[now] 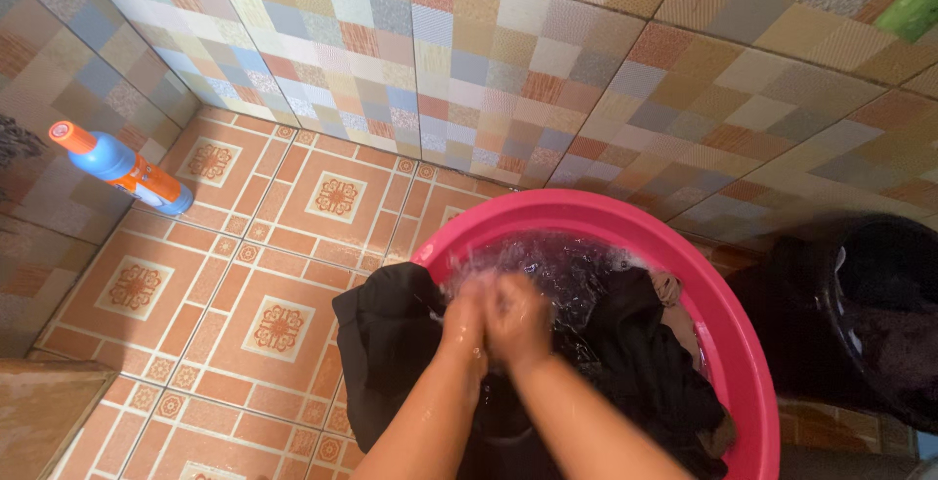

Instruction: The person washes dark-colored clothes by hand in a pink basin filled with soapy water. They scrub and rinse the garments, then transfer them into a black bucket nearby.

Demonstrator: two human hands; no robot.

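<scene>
Scrubbing in hand: left hand (463,316) and right hand (516,319) pressed together, clenched on wet black garment (625,353) lying in water-filled pink basin (718,299) on tiled floor (244,275) beside wall; cloth soaked, part draped over rim, apparently not rinsed or wrung.

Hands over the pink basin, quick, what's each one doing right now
Left hand: closed, pressed against the right, gripping the black cloth over the pink basin.
Right hand: closed, clenched on the same black cloth.
</scene>
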